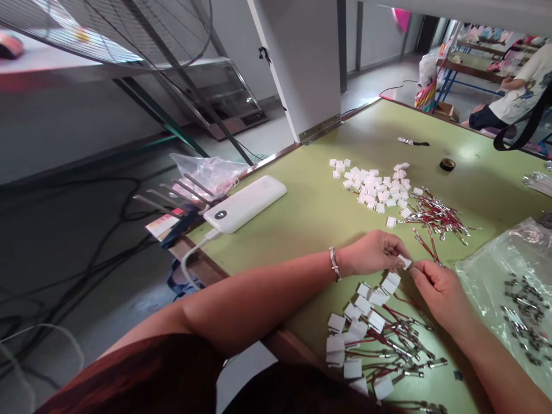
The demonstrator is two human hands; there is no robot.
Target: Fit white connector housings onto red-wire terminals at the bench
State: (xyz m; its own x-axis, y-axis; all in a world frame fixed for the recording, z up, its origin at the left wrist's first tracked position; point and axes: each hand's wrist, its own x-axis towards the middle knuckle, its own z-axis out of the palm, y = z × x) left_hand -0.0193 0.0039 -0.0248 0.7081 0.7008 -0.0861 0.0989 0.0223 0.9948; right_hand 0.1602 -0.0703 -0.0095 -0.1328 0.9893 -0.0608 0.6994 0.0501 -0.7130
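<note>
My left hand (375,253) pinches a small white plastic connector (404,261) over the green table (310,213). My right hand (437,290) is closed on a red wire (425,244) whose end meets that connector. Below both hands lies a bunch of red wires fitted with white connectors (371,339). Farther back sit a pile of loose white connectors (375,187) and a heap of loose red wires with metal ends (435,215).
A white power bank (245,203) with a cable lies at the table's left edge beside a clear plastic bag (211,172). A clear bag of small metal parts (513,287) lies at the right. A black tape roll (447,164) sits farther back. Another person (513,98) sits beyond.
</note>
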